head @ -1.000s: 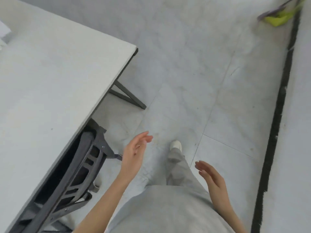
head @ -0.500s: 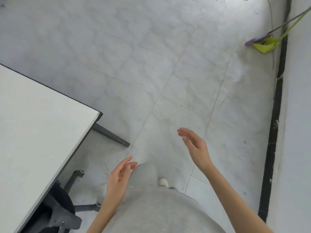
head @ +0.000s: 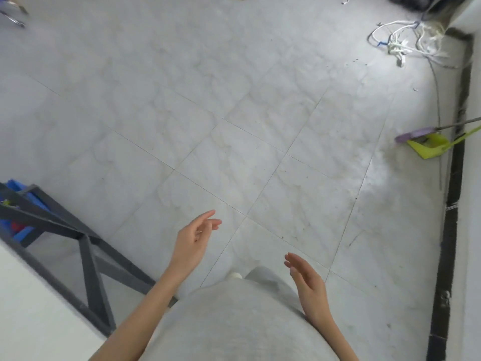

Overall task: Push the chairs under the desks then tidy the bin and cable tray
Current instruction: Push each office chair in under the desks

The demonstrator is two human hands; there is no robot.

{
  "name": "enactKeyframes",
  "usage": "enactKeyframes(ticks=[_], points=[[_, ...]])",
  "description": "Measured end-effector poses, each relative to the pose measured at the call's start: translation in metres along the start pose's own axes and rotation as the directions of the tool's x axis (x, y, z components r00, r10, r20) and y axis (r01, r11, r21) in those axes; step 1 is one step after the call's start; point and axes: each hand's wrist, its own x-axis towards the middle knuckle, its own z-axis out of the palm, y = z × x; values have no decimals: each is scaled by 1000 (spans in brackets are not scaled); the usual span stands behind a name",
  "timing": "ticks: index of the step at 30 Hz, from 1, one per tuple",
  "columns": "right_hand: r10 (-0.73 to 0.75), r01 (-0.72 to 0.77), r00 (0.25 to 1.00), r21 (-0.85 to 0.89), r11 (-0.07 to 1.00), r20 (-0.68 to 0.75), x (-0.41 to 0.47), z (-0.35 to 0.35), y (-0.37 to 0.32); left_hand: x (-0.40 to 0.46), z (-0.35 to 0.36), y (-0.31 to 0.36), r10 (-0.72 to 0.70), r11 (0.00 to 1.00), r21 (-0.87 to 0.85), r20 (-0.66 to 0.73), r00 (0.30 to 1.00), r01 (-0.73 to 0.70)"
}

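Note:
My left hand [head: 194,239] hangs empty over the floor tiles with its fingers apart. My right hand [head: 305,278] is lower and to the right, also empty with spread fingers. The white desk [head: 31,306] shows only as a corner at the lower left, with its dark grey metal frame [head: 88,259] under it. A tangle of white cables [head: 400,43] lies on the floor at the far right, by the wall. No chair is in view. A dark object [head: 408,1] at the top right edge is cut off.
A green dustpan [head: 429,148] and a purple broom head [head: 413,134] lean by the right wall. A black skirting strip [head: 450,230] runs along that wall. Something blue [head: 23,212] sits behind the desk frame. My grey trousers and one white shoe [head: 235,275] are below.
The view has swung forward past the desk: the chair has left the frame and the cables have come into sight. My right hand has dropped lower, my left hand has risen.

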Motion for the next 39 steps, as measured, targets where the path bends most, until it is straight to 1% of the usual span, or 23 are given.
enactKeyframes(ticks=[2,4,6,9,12,14,17,20,22,24,26,28,30,34,37,39], points=[[9,-9,1000,20,1000,-23,40,1,-19,55,-2,24,36,999,-2,5,999,-36],[23,-20,999,55,998,-49,87,6,-37,105,-6,38,40,999,-13,3,999,-40],[21,-20,999,54,998,-25,142,17,-56,150,-11,44,33,999,-22,-19,999,-33],[0,-2,995,16,1000,99,232,46,-95,211,-29,39,-36,998,-51,-101,994,31],[-32,47,955,-43,998,296,327,87,-147,259,-53,27,-165,984,-108,-231,959,143],[-67,107,901,-70,992,428,386,120,-195,281,-69,22,-266,960,-184,-350,898,213],[-135,209,805,-62,976,577,462,183,-277,310,-97,25,-376,920,-303,-508,775,247],[-176,298,687,-53,953,705,520,250,-347,335,-122,28,-456,886,-387,-628,630,255],[-195,354,622,-50,934,758,555,297,-378,357,-139,24,-495,864,-452,-680,540,223],[-201,390,591,-58,919,781,584,342,-399,386,-161,18,-528,844,-495,-702,478,205],[-202,407,591,-73,910,781,617,389,-413,425,-193,6,-550,831,-517,-706,446,205],[-169,396,611,-114,911,773,639,422,-422,464,-229,1,-558,824,-535,-703,441,188],[-134,375,638,-154,914,758,665,463,-433,514,-288,-4,-526,845,-504,-720,452,181],[-84,348,671,-213,913,737,698,515,-461,603,-401,13,-446,893,-403,-737,508,200],[-33,323,688,-265,909,725,728,559,-489,663,-477,31,-383,920,-363,-750,540,147],[-27,310,694,-265,913,719,750,596,-509,700,-525,37,-340,934,-342,-768,543,101]])
